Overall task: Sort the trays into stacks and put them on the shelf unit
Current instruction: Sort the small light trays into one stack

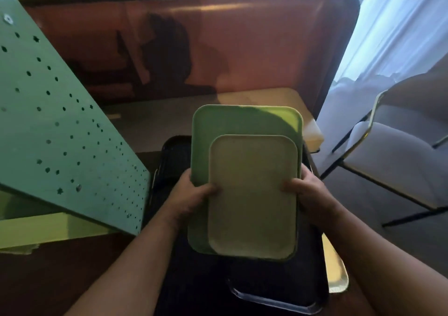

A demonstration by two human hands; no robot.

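A small beige tray [252,194] is seen lying on a larger green tray [244,124]. Both are gripped between the left hand [191,196] and the right hand [308,192], each closed on a long edge with the thumb pressed on top. Black trays [266,289] are stacked beneath, near side. A teal perforated panel [60,131] is noted at left.

Matt plastic trays [252,194]; glossy wood table [218,48]; perforated metal panel [60,121].
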